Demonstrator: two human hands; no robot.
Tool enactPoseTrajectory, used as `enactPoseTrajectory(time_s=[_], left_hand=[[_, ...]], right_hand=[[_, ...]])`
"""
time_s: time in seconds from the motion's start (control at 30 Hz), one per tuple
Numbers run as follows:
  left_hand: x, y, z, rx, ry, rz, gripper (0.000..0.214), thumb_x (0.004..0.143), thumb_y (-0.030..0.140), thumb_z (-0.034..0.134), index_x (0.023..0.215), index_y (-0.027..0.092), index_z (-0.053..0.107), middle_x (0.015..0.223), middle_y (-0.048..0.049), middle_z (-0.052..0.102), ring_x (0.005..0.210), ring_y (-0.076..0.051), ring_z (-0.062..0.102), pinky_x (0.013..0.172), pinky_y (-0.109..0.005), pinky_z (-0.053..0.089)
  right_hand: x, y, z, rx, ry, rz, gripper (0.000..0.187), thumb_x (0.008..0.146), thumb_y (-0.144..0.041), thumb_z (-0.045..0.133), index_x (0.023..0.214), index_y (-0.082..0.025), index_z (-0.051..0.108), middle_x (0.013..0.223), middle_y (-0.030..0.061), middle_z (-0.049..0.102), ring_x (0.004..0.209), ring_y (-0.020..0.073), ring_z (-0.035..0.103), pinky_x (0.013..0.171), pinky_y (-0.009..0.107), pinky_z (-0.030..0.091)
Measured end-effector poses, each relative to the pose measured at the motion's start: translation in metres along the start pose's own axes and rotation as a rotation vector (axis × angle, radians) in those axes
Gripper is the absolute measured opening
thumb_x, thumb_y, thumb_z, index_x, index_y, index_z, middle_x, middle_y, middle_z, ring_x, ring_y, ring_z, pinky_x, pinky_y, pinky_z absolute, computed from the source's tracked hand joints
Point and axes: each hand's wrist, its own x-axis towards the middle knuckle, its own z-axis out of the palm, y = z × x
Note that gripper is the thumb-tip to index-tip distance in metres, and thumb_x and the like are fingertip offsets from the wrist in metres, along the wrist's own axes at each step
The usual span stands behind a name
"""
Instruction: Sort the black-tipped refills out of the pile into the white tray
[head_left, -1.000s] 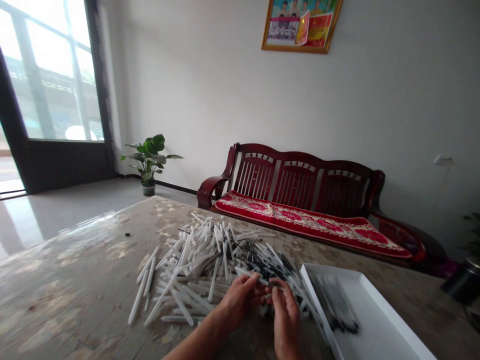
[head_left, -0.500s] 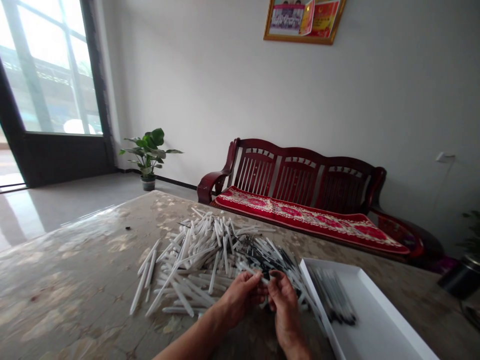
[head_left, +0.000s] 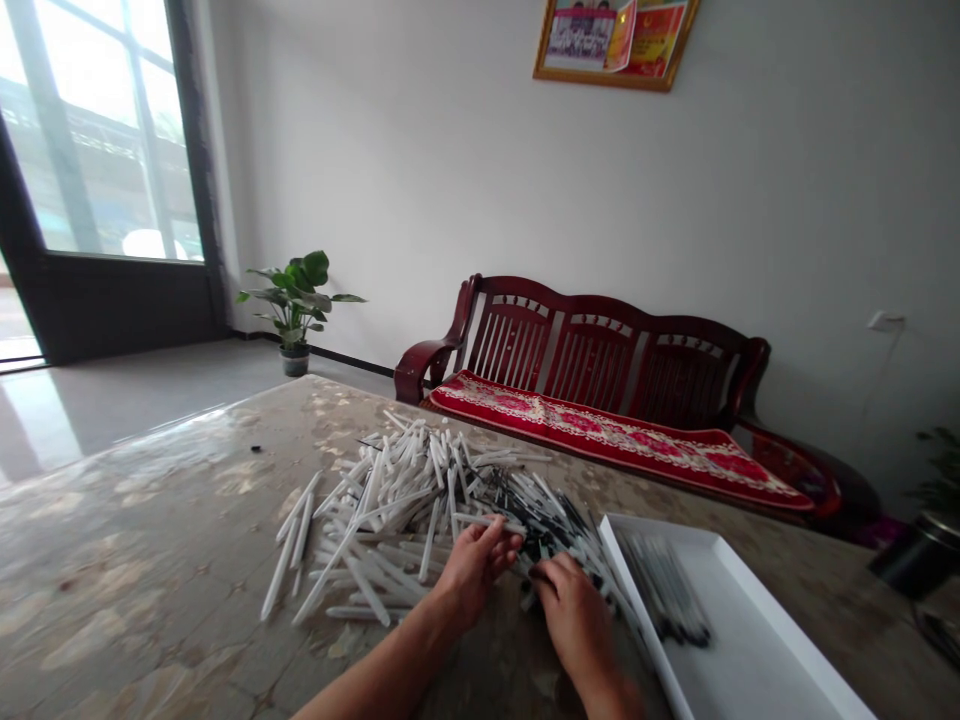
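My left hand (head_left: 480, 565) pinches a slim white pen barrel (head_left: 471, 519), which points left over the heap. Low over the table beside it, my right hand (head_left: 566, 590) has its fingers bent together among small black pieces (head_left: 534, 547) that look like pen caps. Whatever those fingertips grip is hidden. Left of both hands lies a large loose heap of white pen barrels (head_left: 397, 490). Darker, thin pen parts (head_left: 551, 505) spread along the heap's right side.
A white shallow tray (head_left: 757, 620) on the right holds a row of pens (head_left: 664, 590) with black ends. All this rests on a patterned tabletop (head_left: 172, 580). Beyond it stand a dark red wooden bench (head_left: 592, 350) and a potted plant (head_left: 296, 300).
My hands, together before, have moved apart. The right hand has turned palm down and lowered toward the black pieces. The white barrel in my left hand now shows plainly, pointing left.
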Motion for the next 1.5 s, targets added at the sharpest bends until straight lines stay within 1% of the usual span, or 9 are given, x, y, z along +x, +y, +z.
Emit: enactPoseTrajectory(time_s=[0.17,0.33,0.47,0.57,0.63,0.8,1.03,1.3,1.5], left_hand=[[0.003,-0.007,-0.004,0.006,0.001,0.001,0.014,0.085,0.016,0.073,0.083,0.015,0.059,0.075,-0.0068,0.074,0.066,-0.015,0.074,0.056,-0.020,0.058],[0.008,-0.007,-0.005,-0.013,0.013,0.006,0.017,0.083,0.016,0.075,0.083,0.015,0.058,0.074,-0.0057,0.073,0.066,-0.016,0.074,0.056,-0.020,0.058],[0.010,-0.004,-0.005,-0.019,0.020,-0.003,0.018,0.083,0.016,0.076,0.083,0.015,0.058,0.074,-0.0061,0.073,0.065,-0.015,0.074,0.058,-0.020,0.059],[0.008,-0.003,-0.003,-0.010,0.023,-0.004,0.015,0.084,0.014,0.074,0.083,0.014,0.059,0.072,-0.0057,0.073,0.065,-0.015,0.073,0.058,-0.020,0.058],[0.007,-0.003,-0.002,0.004,0.011,-0.007,0.016,0.083,0.014,0.075,0.082,0.015,0.059,0.073,-0.0059,0.073,0.066,-0.015,0.073,0.058,-0.020,0.058],[0.005,-0.005,-0.003,0.037,-0.017,-0.015,0.017,0.080,0.015,0.078,0.080,0.015,0.060,0.076,-0.0066,0.075,0.068,-0.016,0.074,0.061,-0.022,0.058],[0.008,-0.010,-0.005,0.051,-0.051,-0.026,0.015,0.079,0.013,0.077,0.079,0.014,0.062,0.074,-0.0058,0.075,0.066,-0.016,0.074,0.062,-0.023,0.059],[0.010,-0.013,-0.006,0.053,-0.072,-0.021,0.020,0.075,0.015,0.082,0.079,0.015,0.062,0.072,-0.0043,0.074,0.065,-0.016,0.073,0.062,-0.023,0.059],[0.010,-0.017,-0.009,0.095,-0.087,0.061,0.035,0.061,0.027,0.092,0.079,0.015,0.064,0.072,-0.0033,0.075,0.065,-0.016,0.073,0.061,-0.024,0.058]], right_hand=[[0.001,-0.011,0.002,-0.327,-0.083,-0.131,0.023,0.083,-0.013,0.058,0.075,-0.029,0.072,0.081,0.0016,0.069,0.079,0.0203,0.069,0.061,0.026,0.042],[0.009,-0.023,0.003,-0.411,-0.125,-0.126,0.025,0.075,-0.003,0.060,0.072,-0.026,0.070,0.082,0.0031,0.072,0.079,0.0204,0.070,0.062,0.025,0.043],[0.008,-0.019,0.007,-0.275,-0.041,-0.092,0.023,0.075,-0.005,0.058,0.076,-0.026,0.068,0.085,0.0038,0.072,0.081,0.0217,0.070,0.064,0.026,0.046],[0.007,-0.012,0.008,0.011,0.115,0.006,0.015,0.085,-0.020,0.055,0.086,-0.025,0.070,0.087,0.0050,0.074,0.081,0.0229,0.071,0.069,0.029,0.051],[0.009,-0.008,0.008,0.213,0.205,0.098,0.018,0.086,-0.032,0.056,0.089,-0.024,0.071,0.087,0.0060,0.076,0.078,0.0236,0.071,0.070,0.032,0.053],[0.011,-0.009,0.009,0.452,0.264,0.240,0.027,0.080,-0.044,0.063,0.088,-0.021,0.073,0.080,0.0060,0.076,0.067,0.0224,0.070,0.063,0.032,0.056],[0.013,-0.010,0.014,0.517,0.295,0.248,0.027,0.075,-0.045,0.069,0.085,-0.020,0.072,0.081,0.0069,0.077,0.074,0.0244,0.073,0.068,0.033,0.058],[0.013,-0.011,0.014,0.453,0.297,0.206,0.022,0.077,-0.042,0.066,0.084,-0.021,0.071,0.080,0.0068,0.077,0.073,0.0238,0.073,0.067,0.031,0.058],[0.011,-0.008,0.015,0.360,0.301,0.128,0.022,0.081,-0.040,0.063,0.088,-0.021,0.072,0.085,0.0080,0.078,0.077,0.0234,0.074,0.071,0.032,0.059]])
